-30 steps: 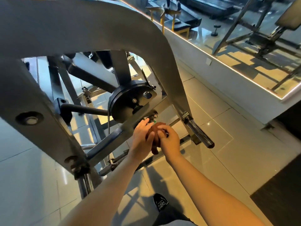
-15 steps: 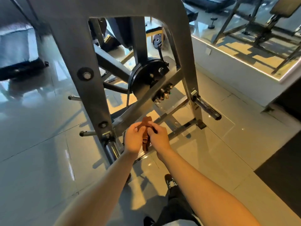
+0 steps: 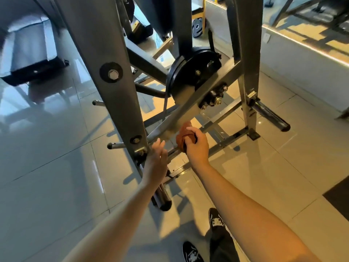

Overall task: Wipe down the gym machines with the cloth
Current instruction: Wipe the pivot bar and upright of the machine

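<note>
Glossy floor [image 3: 56,163] under the machine [image 3: 120,103]: right hand [image 3: 196,148] clutches the bunched cloth [image 3: 182,134], left hand [image 3: 156,159] spread empty; wiping upward could scrape skin on the bolts [image 3: 213,99]

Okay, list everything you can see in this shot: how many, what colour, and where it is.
machine frame: one, grey, upper middle, standing on the floor
round disc: one, black, mounted at the frame's centre
cloth: one, rust brown, bunched by the diagonal bar below the disc
loading sleeves: two, dark metal, one sticking out at right, one low near the left hand
weight plate: one, black, far behind the frame, top
floor: glossy pale tiles, all around
mat: one, dark, lower right edge
shoes: two, black and white, bottom centre
left hand: open, beside the frame's lower upright
right hand: grips the cloth
</note>
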Motion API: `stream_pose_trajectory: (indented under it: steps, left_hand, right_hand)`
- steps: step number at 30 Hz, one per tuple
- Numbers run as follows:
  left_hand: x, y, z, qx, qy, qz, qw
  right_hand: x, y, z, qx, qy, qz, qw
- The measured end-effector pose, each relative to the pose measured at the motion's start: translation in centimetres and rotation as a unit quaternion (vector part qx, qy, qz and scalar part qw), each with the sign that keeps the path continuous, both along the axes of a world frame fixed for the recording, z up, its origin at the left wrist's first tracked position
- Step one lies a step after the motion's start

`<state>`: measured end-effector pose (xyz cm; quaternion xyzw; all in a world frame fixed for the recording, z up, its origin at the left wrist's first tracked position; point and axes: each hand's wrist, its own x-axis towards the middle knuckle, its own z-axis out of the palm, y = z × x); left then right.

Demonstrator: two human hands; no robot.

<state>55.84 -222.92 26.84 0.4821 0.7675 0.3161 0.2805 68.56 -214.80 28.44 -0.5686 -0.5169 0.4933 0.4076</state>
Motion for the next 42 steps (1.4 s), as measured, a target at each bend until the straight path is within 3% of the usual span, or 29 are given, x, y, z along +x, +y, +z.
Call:
stream_pose_trajectory:
  steps: [2, 7, 14, 17, 21, 25, 30, 36, 42]
  left_hand:
    - [-1.2, 0.5, -1.2, 0.025, 0.040, 0.001, 0.999]
    - [-1.6, 1.2, -2.4, 0.053, 0.042, -0.003, 0.998]
    - [-1.6, 2.0, -2.2, 0.102, -0.023, -0.009, 0.995]
    - [-1.9, 2.1, -2.6, 0.098, 0.011, -0.009, 0.995]
    - [-2.1, 2.2, -3.5, 0.111, 0.020, 0.009, 0.994]
    - [-1.7, 2.7, -4.4, 0.132, 0.044, 0.018, 0.990]
    - [-1.6, 2.6, -4.6, 0.133, 0.036, 0.034, 0.990]
    - [-3.4, 1.5, -4.8, 0.119, 0.089, 0.010, 0.989]
    - [-4.5, -1.0, -6.0, 0.142, 0.099, -0.039, 0.984]
  right_hand:
    - [-0.9, 1.7, -0.4, 0.011, 0.018, -0.014, 1.000]
    - [-4.5, 2.4, -1.6, -0.030, 0.098, -0.039, 0.994]
    - [-4.9, -0.3, -4.3, -0.016, 0.034, 0.130, 0.991]
    - [-3.1, 2.6, -3.7, 0.017, -0.010, 0.033, 0.999]
    - [-2.9, 5.6, -3.2, 0.007, 0.040, -0.058, 0.997]
    - [-4.7, 3.4, -3.6, 0.041, 0.035, -0.031, 0.998]
    - [-4.6, 2.0, -4.1, 0.005, 0.006, 0.087, 0.996]
    - [-2.2, 4.4, -4.2, 0.026, 0.004, -0.017, 0.999]
    - [-6.4, 0.7, -5.8, 0.050, -0.052, 0.067, 0.995]
